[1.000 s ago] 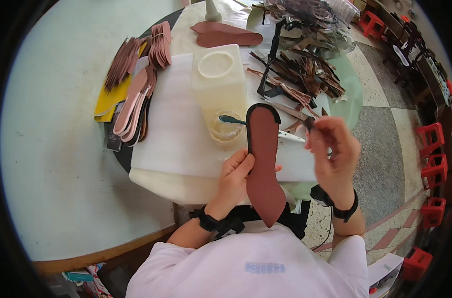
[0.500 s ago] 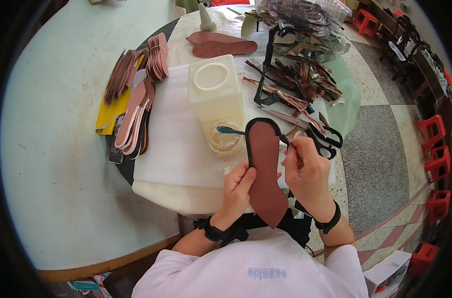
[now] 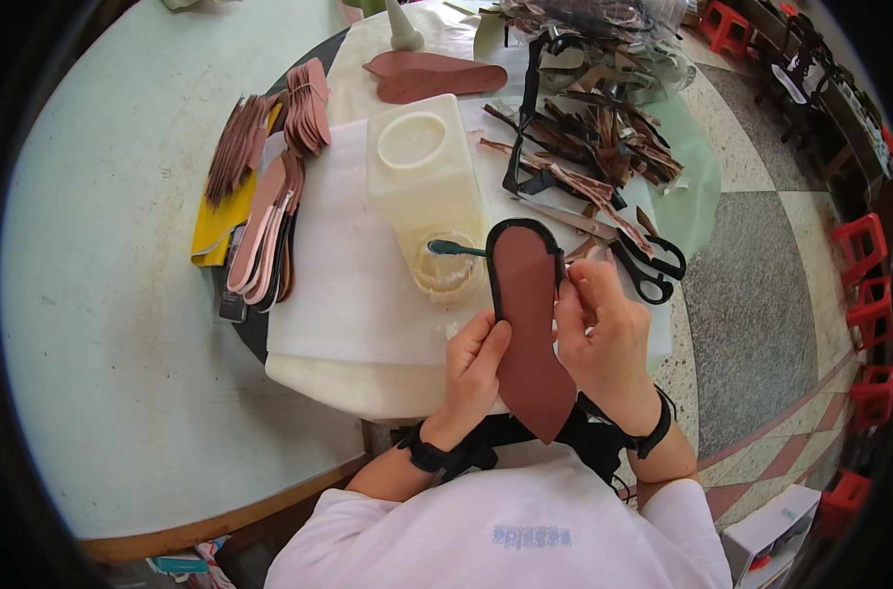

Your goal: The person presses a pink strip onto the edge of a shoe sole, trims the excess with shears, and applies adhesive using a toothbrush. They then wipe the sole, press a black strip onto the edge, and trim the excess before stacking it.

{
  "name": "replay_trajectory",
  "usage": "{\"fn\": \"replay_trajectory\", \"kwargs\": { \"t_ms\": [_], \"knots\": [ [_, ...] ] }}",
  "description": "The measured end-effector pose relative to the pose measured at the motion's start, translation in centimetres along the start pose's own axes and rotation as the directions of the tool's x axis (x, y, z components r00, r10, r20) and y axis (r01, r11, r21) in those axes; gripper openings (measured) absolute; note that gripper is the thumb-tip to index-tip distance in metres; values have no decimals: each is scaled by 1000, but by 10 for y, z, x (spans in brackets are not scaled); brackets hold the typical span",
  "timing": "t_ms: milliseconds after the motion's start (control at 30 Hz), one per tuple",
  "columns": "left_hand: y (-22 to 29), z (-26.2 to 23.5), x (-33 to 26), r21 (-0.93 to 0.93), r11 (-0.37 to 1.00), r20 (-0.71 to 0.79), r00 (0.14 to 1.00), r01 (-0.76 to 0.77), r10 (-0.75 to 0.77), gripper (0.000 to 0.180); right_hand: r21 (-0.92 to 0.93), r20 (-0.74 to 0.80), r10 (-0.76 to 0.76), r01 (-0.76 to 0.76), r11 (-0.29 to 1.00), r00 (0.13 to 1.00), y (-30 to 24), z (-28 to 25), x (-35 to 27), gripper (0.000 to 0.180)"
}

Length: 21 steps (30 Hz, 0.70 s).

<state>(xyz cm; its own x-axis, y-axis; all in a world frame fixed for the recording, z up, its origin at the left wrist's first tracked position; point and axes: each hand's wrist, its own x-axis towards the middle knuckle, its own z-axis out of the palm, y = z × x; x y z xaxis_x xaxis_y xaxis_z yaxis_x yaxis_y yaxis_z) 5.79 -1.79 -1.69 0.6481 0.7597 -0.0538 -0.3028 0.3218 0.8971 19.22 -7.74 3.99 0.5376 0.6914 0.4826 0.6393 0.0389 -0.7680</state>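
My left hand (image 3: 474, 368) grips the left edge of a reddish-brown shoe insole (image 3: 527, 314), thumb on top. The insole is upright before me, rounded end away, pointed end toward my chest. Along its rounded end and upper sides runs a thin black edging strip (image 3: 521, 227). My right hand (image 3: 608, 329) is closed at the right edge, thumb and fingers pinching the strip there; the fingertips partly hide it. Just beyond the insole, a dark green brush (image 3: 456, 248) rests in the opening of a translucent glue container (image 3: 422, 196).
Black-handled scissors (image 3: 648, 260) lie to the right, beside a heap of leather scraps (image 3: 613, 147). Stacked insoles (image 3: 265, 231) sit at the left by a yellow sheet (image 3: 211, 231). Two loose insoles (image 3: 441, 80) and a nozzle-topped bottle (image 3: 403, 29) are farther back. Red stools (image 3: 870, 319) stand right.
My right fingers have come in against the insole's right edge, where the strip's loose end stuck out before. The insole has tilted slightly; my left hand keeps its hold.
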Motion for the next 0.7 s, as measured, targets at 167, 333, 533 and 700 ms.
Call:
{"fn": "replay_trajectory", "kwargs": {
  "t_ms": [167, 333, 533, 700],
  "knots": [
    [0, 2, 0, -13, 1000, 16, 1000, -7, 7, 19, -12, 7, -5, 5, 1000, 1000, 1, 0, -2, 16],
    [8, 22, 3, 33, 999, -156, 987, -24, 29, 16, 7, 24, -26, 26, 1000, 999, 5, 1, -3, 22],
    [-4, -2, 4, 61, 997, -26, 999, -43, 45, 19, -55, 51, -68, 71, 996, 996, 6, 1, -1, 25],
    [9, 14, 6, -64, 997, 48, 998, -40, 43, 19, 9, 61, -98, 97, 995, 993, 10, -2, 3, 22]
  ]
}}
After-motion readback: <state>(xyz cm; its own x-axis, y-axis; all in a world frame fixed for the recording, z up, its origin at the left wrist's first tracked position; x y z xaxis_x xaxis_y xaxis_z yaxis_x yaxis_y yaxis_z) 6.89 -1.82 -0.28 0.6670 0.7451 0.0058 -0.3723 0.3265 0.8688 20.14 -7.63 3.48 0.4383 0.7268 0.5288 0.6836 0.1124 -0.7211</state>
